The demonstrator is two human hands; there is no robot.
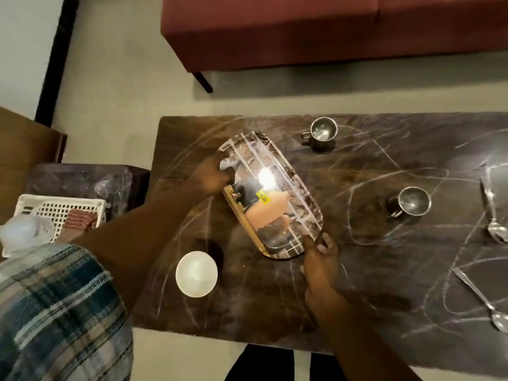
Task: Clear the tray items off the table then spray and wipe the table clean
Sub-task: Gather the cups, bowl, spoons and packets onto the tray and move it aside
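Observation:
A shiny oblong tray (286, 171) with a gold rim and a yellow sticker is tilted over the left part of the dark marble table (371, 265). My left hand (211, 177) grips its far-left edge and my right hand (320, 259) grips its near end. Its mirror surface reflects a bright light and my arms. A white bowl (196, 273) stands near the table's front-left. One steel cup (323, 130) sits at the back, another steel cup (412, 202) to the right. A spoon (494, 215) and a second spoon (481, 298) lie at the right edge.
A lower marble side table (82, 180) at the left carries a white perforated basket (60, 210) with a striped cloth in it and a pale plastic bottle (22, 232). A maroon sofa (302, 31) stands beyond the table across a strip of floor.

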